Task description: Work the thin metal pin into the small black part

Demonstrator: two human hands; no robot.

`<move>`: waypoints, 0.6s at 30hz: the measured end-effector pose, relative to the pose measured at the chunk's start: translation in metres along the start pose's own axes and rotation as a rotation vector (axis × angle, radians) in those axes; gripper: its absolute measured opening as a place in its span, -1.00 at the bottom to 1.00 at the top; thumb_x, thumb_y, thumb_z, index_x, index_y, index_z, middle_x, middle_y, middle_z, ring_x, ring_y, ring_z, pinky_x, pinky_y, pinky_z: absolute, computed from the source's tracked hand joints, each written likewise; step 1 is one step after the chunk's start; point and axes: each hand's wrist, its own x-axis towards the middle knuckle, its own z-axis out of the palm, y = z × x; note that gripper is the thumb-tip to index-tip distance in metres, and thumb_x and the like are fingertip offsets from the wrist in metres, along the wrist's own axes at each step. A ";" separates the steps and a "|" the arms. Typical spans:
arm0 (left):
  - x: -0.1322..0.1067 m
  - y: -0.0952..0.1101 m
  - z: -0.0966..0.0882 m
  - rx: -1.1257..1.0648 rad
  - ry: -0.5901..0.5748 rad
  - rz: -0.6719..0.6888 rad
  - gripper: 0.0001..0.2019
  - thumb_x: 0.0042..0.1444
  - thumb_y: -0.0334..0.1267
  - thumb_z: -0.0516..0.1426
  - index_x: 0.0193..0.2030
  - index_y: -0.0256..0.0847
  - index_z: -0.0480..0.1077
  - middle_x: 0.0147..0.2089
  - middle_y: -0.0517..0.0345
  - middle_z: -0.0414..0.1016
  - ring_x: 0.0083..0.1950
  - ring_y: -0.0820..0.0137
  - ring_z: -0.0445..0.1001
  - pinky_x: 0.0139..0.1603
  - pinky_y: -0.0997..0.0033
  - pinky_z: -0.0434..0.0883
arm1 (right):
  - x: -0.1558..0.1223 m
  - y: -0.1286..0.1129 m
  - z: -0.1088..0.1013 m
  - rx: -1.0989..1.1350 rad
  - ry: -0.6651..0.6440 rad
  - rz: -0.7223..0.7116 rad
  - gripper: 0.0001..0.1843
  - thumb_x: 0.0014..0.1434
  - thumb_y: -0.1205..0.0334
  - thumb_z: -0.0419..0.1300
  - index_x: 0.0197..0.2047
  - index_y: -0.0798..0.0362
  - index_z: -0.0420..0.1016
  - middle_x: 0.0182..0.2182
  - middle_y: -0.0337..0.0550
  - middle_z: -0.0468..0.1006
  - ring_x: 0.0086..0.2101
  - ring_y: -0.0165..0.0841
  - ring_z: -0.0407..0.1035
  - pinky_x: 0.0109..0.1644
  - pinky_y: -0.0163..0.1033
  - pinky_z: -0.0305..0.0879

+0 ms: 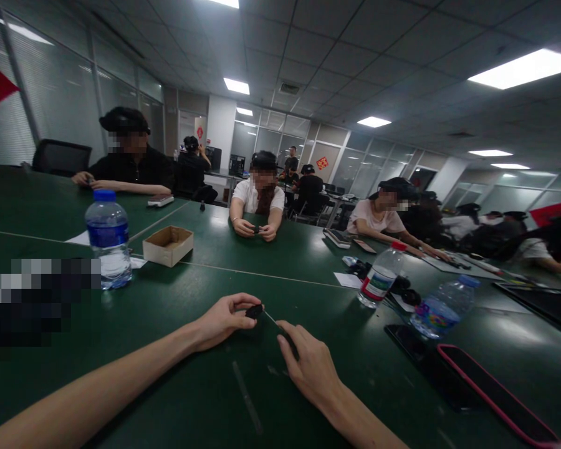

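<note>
Above the green table, my left hand [222,320] pinches a small black part [254,311] between thumb and fingers. The part's exact kind is too small to make out. My right hand [308,362] is closed around a thin metal rod [270,317] that looks like a screwdriver shaft. Its far end meets the right side of the black part, while its near end is hidden in my fingers. Just below my hands, a faint clear strip [246,396] lies on the tabletop.
An open cardboard box [168,246] and a blue-capped water bottle [107,240] stand to the left. On the right are a red-capped bottle [381,274], a tilted bottle [444,305], small black parts [404,292] and a pink-edged phone [498,393]. Several people sit around the table [191,393].
</note>
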 end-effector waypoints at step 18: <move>0.001 -0.001 -0.001 0.030 0.018 -0.012 -0.46 -0.28 -0.42 0.43 -0.08 -0.22 0.45 -0.02 0.04 0.49 -0.07 0.34 0.48 0.01 0.33 0.37 | 0.000 0.001 0.002 -0.037 0.064 -0.009 -0.68 0.35 0.16 -0.01 0.04 0.04 0.45 -0.29 -0.11 0.52 -0.41 -0.39 0.43 -0.37 -0.33 0.34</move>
